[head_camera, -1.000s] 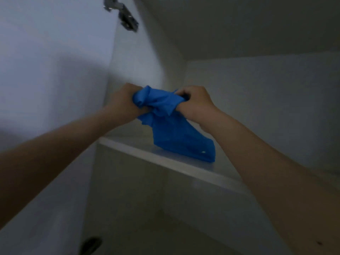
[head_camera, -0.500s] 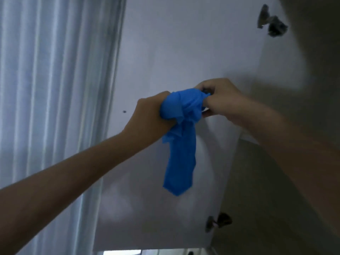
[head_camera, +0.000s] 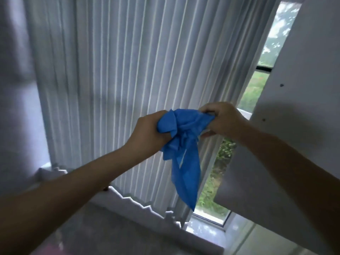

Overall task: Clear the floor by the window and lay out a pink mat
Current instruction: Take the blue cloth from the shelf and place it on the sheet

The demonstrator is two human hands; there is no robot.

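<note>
A crumpled blue cloth (head_camera: 182,144) hangs in front of me at chest height, its tail drooping down toward the window sill. My left hand (head_camera: 149,133) grips the bunched left side of it. My right hand (head_camera: 220,120) pinches the upper right corner, fingers curled round the fabric. Both arms reach forward toward the curtained window. A faint pink patch (head_camera: 49,250) shows at the bottom left edge, too blurred to identify.
White pleated curtains (head_camera: 128,80) cover most of the window, with a strip of glass (head_camera: 261,74) and greenery showing at the right. An open white cupboard door (head_camera: 298,107) stands at the right. A grey ledge (head_camera: 147,227) runs below the curtains.
My view has swung left from inside the cupboard to the window. Both hands have carried the blue cloth off the shelf and out past the cupboard door, still gripping it.
</note>
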